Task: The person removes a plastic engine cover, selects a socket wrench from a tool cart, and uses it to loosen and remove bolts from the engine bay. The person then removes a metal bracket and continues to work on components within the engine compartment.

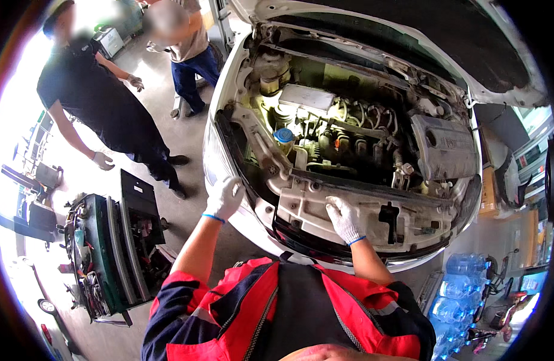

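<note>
A white car [248,212] stands in front of me with its hood raised and its engine [349,129] bare. My left hand [224,198], in a white knit glove with a blue cuff, is at the car's front left corner, beside the headlight. Its fingers look loosely spread, with nothing seen in them. In a matching glove, my right hand [345,220] lies over the pale front panel [307,207], thumb apart from the fingers and nothing held. Behind the panel sits a reservoir with a blue cap [283,136]. A grey engine cover [445,147] rests at the bay's right side.
A tool cart [102,253] with open drawers and loose tools stands left of me. Beyond it is a person in dark clothes [96,96], with another person [189,54] farther back. Large blue water bottles [454,301] are stacked at the right, near a bicycle [500,322].
</note>
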Demonstrator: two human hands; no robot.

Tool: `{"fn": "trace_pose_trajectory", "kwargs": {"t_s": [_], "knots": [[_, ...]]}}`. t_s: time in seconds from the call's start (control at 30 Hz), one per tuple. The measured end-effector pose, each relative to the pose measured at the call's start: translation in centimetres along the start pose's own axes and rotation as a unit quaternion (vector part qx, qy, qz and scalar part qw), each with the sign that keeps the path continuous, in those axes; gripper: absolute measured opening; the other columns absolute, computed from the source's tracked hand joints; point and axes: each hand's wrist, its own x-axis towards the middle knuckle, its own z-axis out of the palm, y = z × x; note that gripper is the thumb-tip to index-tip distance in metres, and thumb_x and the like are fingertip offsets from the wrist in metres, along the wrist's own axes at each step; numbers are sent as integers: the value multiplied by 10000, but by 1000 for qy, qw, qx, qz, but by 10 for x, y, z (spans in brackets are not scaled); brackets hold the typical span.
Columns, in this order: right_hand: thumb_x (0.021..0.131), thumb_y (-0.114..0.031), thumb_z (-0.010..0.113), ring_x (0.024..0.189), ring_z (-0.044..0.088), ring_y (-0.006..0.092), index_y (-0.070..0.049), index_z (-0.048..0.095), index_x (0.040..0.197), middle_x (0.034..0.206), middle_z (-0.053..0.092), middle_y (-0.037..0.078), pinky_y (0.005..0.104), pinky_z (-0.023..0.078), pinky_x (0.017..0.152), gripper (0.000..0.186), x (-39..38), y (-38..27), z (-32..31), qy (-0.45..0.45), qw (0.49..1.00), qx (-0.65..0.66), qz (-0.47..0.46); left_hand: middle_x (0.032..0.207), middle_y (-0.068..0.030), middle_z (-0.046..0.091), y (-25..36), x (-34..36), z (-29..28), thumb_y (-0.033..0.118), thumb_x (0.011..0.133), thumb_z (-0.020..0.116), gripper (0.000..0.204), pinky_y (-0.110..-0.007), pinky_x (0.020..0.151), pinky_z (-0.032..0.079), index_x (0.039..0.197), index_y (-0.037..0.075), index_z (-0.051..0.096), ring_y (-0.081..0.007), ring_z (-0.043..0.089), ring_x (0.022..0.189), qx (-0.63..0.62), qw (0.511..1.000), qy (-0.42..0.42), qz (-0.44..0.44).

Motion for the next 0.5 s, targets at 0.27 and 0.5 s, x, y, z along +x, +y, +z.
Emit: {"fn": "trace_pose_trajectory", "kwargs": {"t_s": [0.27, 0.5], "knots": [[1019, -86, 603, 933, 672, 106, 3, 685, 1202, 1065, 732, 57, 268, 551, 843, 219, 55, -22, 21, 99, 984, -41, 140, 959, -172, 706, -53, 179, -21, 232, 896, 665, 216, -469, 845, 552, 991, 43, 705, -369, 690, 940, -29, 983, -128, 131], [976, -250, 692, 1189, 679, 288, 24, 613, 1329, 1286, 696, 199, 380, 532, 995, 454, 172, -63, 37, 66, 971, -130, 189, 1027, -179, 720, -26, 295, 24, 395, 939, 598, 371, -500, 866, 557, 1068, 64, 704, -396, 699, 975, 31, 923, -328, 198]]}}
